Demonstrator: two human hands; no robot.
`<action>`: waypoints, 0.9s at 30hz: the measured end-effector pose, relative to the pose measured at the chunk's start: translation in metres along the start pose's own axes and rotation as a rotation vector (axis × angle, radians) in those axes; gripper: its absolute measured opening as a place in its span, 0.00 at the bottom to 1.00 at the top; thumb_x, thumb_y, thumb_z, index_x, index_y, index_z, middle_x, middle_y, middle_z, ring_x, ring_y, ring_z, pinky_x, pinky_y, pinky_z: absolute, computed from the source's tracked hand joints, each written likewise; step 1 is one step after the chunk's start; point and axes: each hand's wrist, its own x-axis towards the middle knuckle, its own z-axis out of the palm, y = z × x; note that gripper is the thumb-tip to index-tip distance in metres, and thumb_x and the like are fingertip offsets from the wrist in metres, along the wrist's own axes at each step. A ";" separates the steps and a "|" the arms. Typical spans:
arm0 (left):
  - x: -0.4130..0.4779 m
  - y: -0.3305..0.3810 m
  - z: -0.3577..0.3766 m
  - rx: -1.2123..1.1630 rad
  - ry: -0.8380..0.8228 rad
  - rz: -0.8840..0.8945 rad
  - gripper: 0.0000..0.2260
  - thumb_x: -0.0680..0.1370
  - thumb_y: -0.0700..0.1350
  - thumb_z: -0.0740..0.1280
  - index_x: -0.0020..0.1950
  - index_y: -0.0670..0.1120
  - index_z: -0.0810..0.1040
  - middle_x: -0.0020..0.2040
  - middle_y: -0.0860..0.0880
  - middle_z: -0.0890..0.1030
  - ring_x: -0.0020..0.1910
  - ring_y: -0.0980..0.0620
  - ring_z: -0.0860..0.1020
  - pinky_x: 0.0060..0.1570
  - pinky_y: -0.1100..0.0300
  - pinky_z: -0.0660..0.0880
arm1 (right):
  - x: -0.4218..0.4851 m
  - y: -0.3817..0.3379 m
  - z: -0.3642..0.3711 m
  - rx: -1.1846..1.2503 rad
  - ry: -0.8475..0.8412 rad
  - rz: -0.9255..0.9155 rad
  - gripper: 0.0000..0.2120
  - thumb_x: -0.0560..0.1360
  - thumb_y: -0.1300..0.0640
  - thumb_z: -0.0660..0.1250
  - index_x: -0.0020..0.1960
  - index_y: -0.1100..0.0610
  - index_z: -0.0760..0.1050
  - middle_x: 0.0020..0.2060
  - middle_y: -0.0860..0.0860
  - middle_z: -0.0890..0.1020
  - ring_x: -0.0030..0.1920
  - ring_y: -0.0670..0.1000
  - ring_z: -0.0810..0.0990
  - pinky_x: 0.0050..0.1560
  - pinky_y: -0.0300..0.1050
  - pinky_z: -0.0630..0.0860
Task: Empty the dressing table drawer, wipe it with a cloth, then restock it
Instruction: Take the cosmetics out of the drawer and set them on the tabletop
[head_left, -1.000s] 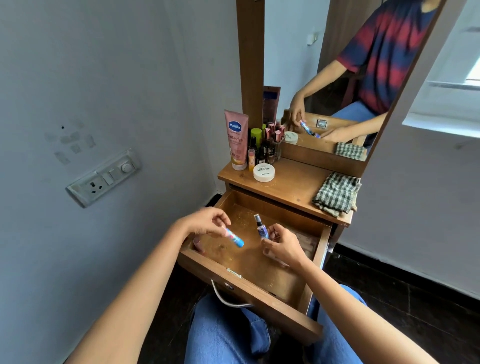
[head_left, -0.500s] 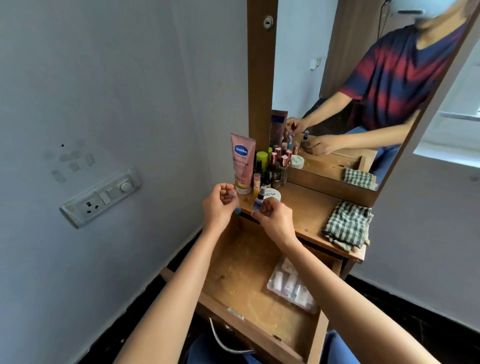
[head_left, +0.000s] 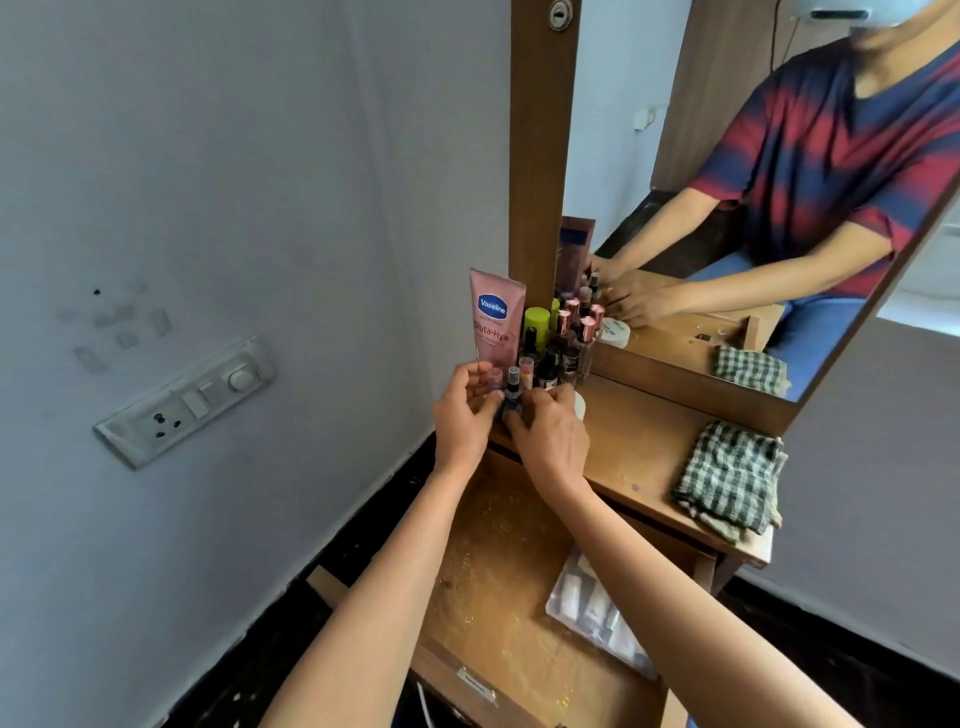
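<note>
The wooden drawer (head_left: 498, 545) is pulled out below me, its floor dusty, with a clear pouch (head_left: 592, 613) of small items lying at its right side. Over the left front of the dressing table top (head_left: 639, 447), my left hand (head_left: 460, 415) pinches a small pink-and-blue lip balm (head_left: 493, 375). My right hand (head_left: 553, 434) pinches a small blue spray bottle (head_left: 513, 391) upright beside it. Both hands are close together, just in front of the pink Vaseline tube (head_left: 496, 322). A green checked cloth (head_left: 727, 478) lies folded on the table's right end.
Several small bottles (head_left: 563, 338) crowd the back left corner against the mirror (head_left: 727, 208). A white jar (head_left: 580, 405) is partly hidden behind my right hand. A wall socket (head_left: 187, 400) sits on the wall to the left. The floor is dark.
Both hands have lifted out of the drawer and carried the lip balm and the spray bottle up to the table top, next to the Vaseline tube. The view has tilted upward.
</note>
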 end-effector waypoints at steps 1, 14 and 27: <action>-0.001 -0.002 0.001 0.019 -0.011 0.003 0.13 0.76 0.39 0.70 0.60 0.46 0.75 0.52 0.54 0.80 0.48 0.62 0.78 0.48 0.76 0.73 | 0.001 0.000 0.000 -0.023 0.001 0.004 0.16 0.76 0.49 0.67 0.60 0.55 0.75 0.56 0.53 0.72 0.47 0.55 0.79 0.41 0.48 0.77; -0.006 -0.009 0.008 0.125 0.004 0.005 0.12 0.75 0.37 0.70 0.58 0.43 0.76 0.50 0.52 0.81 0.46 0.60 0.78 0.45 0.77 0.73 | 0.000 0.001 0.002 0.012 0.007 -0.006 0.16 0.77 0.52 0.65 0.62 0.56 0.72 0.58 0.53 0.76 0.52 0.53 0.79 0.44 0.47 0.75; -0.007 -0.012 0.007 0.168 -0.038 0.024 0.12 0.75 0.36 0.69 0.57 0.44 0.76 0.49 0.49 0.81 0.47 0.57 0.79 0.48 0.66 0.76 | 0.001 0.002 0.001 0.037 0.025 -0.005 0.13 0.77 0.52 0.65 0.60 0.54 0.71 0.48 0.52 0.83 0.48 0.53 0.82 0.44 0.50 0.79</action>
